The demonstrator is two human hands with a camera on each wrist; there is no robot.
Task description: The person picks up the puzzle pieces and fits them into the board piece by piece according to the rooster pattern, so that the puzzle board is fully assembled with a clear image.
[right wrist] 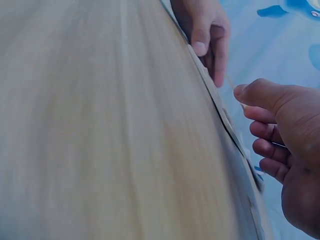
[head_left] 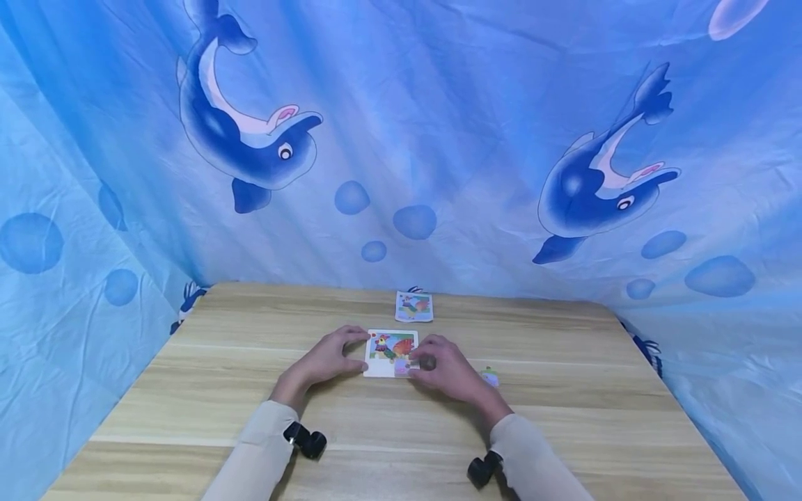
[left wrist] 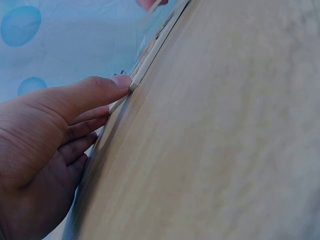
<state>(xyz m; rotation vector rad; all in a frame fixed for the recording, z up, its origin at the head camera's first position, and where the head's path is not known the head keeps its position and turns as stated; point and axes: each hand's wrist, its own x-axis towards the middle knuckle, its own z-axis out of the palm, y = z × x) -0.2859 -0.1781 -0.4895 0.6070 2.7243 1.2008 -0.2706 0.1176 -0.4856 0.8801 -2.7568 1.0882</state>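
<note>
Off-white long sleeves (head_left: 253, 452), plain and lightly creased, are worn with a small, rounded black device (head_left: 313, 445) at each cuff (head_left: 282, 414)

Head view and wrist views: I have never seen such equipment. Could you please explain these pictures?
There is no robot: a person works bare-handed. The wide picture is from a camera worn on the head; the other two are from wrist cameras. On the wooden table are a picture board, a picture card beyond it, and a loose piece to the right. The left hand grips the board's left side. The right hand pinches a thin piece at the board's lower right.
</note>
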